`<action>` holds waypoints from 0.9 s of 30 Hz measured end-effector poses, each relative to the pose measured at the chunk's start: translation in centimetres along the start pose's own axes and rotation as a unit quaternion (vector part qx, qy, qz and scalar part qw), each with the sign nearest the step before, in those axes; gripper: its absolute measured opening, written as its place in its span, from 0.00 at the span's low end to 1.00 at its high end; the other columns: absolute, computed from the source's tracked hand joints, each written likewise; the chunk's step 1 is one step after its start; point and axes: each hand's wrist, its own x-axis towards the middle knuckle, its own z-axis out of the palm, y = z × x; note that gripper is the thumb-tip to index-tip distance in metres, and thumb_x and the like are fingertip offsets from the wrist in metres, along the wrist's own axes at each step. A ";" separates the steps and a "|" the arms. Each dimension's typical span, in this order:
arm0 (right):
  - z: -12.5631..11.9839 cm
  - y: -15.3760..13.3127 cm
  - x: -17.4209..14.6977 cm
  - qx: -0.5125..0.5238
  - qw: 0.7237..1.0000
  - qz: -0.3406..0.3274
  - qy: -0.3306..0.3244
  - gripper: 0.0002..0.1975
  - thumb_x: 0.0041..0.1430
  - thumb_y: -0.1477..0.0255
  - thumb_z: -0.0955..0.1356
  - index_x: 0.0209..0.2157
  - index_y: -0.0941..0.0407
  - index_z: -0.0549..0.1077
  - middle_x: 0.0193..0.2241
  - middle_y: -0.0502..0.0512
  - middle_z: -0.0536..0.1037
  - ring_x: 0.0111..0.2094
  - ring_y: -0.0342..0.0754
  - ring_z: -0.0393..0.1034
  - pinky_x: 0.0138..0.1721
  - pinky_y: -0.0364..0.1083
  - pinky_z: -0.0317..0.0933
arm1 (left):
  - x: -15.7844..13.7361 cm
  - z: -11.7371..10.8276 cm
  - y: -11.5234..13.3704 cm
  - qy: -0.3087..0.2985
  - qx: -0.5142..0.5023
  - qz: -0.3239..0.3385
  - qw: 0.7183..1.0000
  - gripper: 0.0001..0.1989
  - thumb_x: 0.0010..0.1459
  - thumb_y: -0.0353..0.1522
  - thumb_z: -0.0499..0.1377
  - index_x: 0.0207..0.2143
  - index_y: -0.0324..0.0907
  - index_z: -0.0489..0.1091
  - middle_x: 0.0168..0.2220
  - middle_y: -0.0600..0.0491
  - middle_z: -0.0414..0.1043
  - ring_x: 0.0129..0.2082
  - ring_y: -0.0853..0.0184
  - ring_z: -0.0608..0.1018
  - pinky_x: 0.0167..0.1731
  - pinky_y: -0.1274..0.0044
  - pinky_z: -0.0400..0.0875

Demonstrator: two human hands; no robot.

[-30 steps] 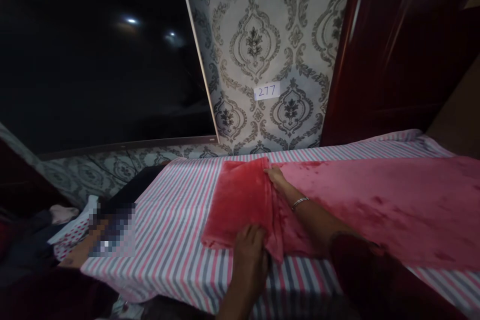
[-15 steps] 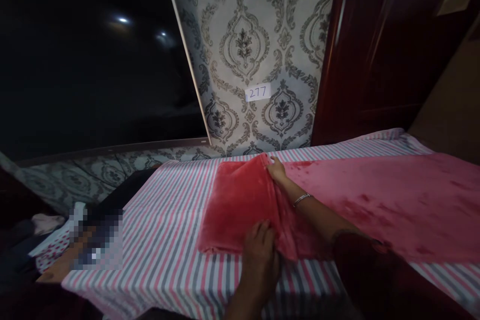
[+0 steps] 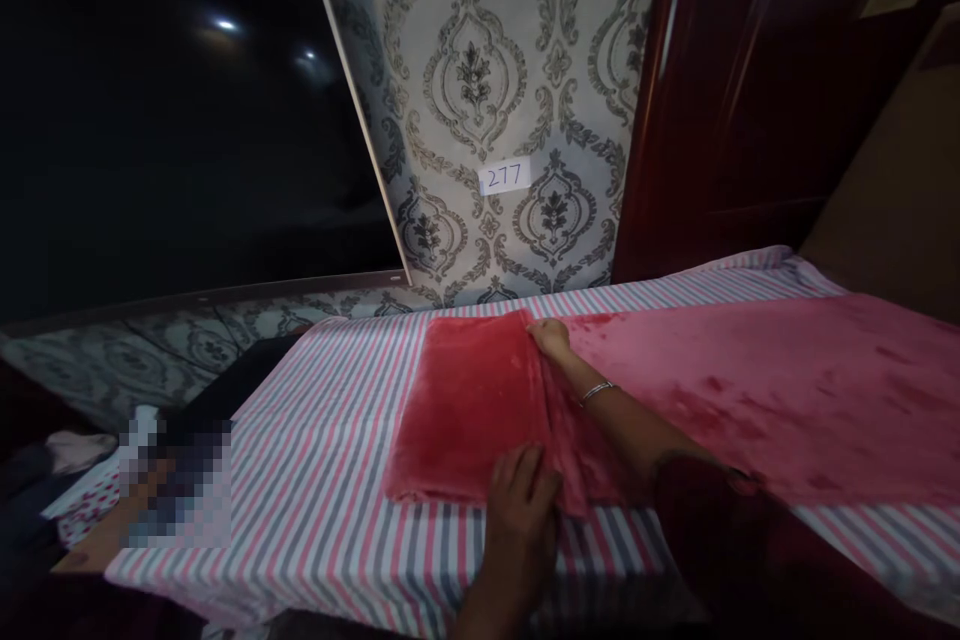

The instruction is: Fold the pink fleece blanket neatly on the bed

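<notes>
A plush red blanket (image 3: pixel 465 400) lies partly folded on a striped cloth, its left part a thick layered rectangle and its lighter pink part spread out flat to the right. My right hand (image 3: pixel 551 338), a bracelet on its wrist, reaches across and is closed on the far end of the folded part's right edge. At the near end of that edge, my left hand (image 3: pixel 521 500) curls its fingers over the blanket; its thumb is mostly hidden. Loose layers droop between and to the right of the hands.
The striped cloth (image 3: pixel 322 440) covers the table under the blanket. Behind it are a patterned wall with a "277" label (image 3: pixel 505 176), a large black screen (image 3: pixel 187 120) and a dark red wooden panel (image 3: pixel 720 100). Clothes (image 3: pixel 79 495) lie at lower left.
The far edge of the folded part, raised and slanted before, now lies flatter and straighter. Both hands keep their places on the blanket; the view has shifted slightly.
</notes>
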 end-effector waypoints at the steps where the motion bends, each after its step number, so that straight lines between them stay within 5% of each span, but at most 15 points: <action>1: -0.2 0.2 0.0 -0.002 1.000 0.007 0.003 0.10 0.55 0.72 0.68 0.21 0.56 0.74 0.23 0.55 0.78 0.29 0.48 0.73 0.26 0.42 0.53 | 0.0 0.2 0.1 0.005 0.008 0.007 1.000 0.22 0.50 0.18 0.53 0.46 0.42 0.73 0.53 0.44 0.75 0.53 0.58 0.75 0.51 0.63 0.74; 8: -0.3 0.7 -0.5 0.006 1.000 0.003 -0.005 0.04 0.55 0.73 0.69 0.30 0.57 0.76 0.31 0.55 0.81 0.31 0.46 0.74 0.27 0.40 0.57 | 0.3 -0.3 1.0 -0.038 0.006 0.021 0.999 0.24 0.48 0.20 0.54 0.48 0.41 0.72 0.55 0.43 0.74 0.54 0.57 0.74 0.50 0.64 0.74; 12: -0.2 0.6 -0.8 0.007 1.000 -0.020 -0.016 0.11 0.53 0.67 0.72 0.38 0.57 0.77 0.35 0.55 0.81 0.35 0.48 0.75 0.31 0.40 0.59 | 0.4 -1.0 1.5 -0.052 0.016 -0.030 0.998 0.29 0.45 0.22 0.57 0.52 0.41 0.71 0.55 0.43 0.73 0.53 0.53 0.72 0.51 0.58 0.69; 16: -0.4 0.5 -1.1 -0.004 0.999 -0.043 -0.021 0.10 0.48 0.69 0.75 0.34 0.56 0.77 0.32 0.54 0.81 0.35 0.49 0.74 0.31 0.41 0.58 | 0.8 -1.2 1.7 -0.052 0.040 -0.064 0.996 0.23 0.47 0.21 0.60 0.46 0.46 0.74 0.47 0.47 0.75 0.44 0.56 0.73 0.41 0.64 0.68; 20: -1.0 0.3 -1.0 0.001 0.998 -0.059 -0.010 0.05 0.54 0.69 0.71 0.30 0.56 0.76 0.31 0.53 0.80 0.34 0.47 0.71 0.31 0.41 0.57 | 1.7 -0.7 1.7 -0.039 0.039 -0.041 0.998 0.15 0.53 0.20 0.58 0.40 0.44 0.74 0.43 0.48 0.75 0.39 0.61 0.72 0.36 0.69 0.64; 27: -1.5 1.1 -1.2 0.015 0.998 -0.056 -0.016 0.04 0.52 0.74 0.69 0.32 0.58 0.76 0.29 0.51 0.79 0.31 0.44 0.69 0.31 0.40 0.56 | 2.1 0.8 2.4 -0.083 0.067 0.014 0.994 0.16 0.54 0.22 0.60 0.46 0.42 0.72 0.45 0.47 0.74 0.40 0.60 0.71 0.37 0.69 0.63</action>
